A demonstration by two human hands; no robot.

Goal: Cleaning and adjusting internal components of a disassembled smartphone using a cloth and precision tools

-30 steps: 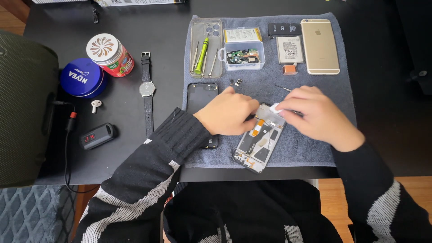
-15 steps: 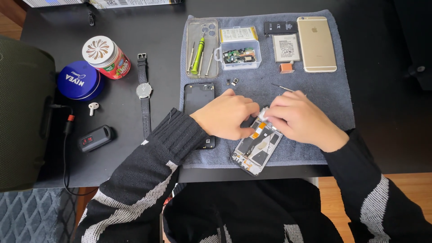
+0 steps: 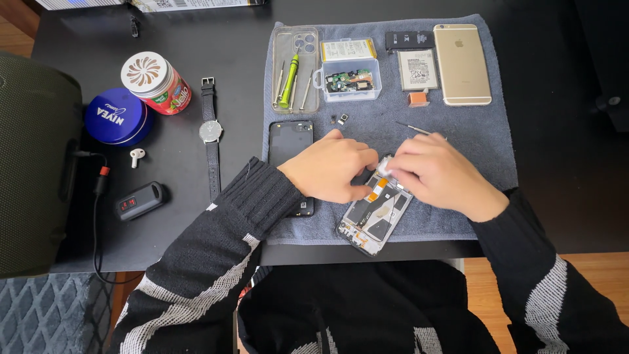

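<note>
One head-worn camera looks steeply down from above the near edge of the black desk (image 3: 196,26), close over the grey towel (image 3: 485,137).

Opened phone frame (image 3: 375,219), internals exposed, lying tilted on grey towel (image 3: 472,157)

Grey towel (image 3: 485,137) on a black counter (image 3: 223,59); gold phone (image 3: 462,63) upper right, green-handled screwdriver (image 3: 289,81) in a clear case, round blue tin (image 3: 116,117) at left, black sleeves (image 3: 216,242) with white zigzag bands
</note>
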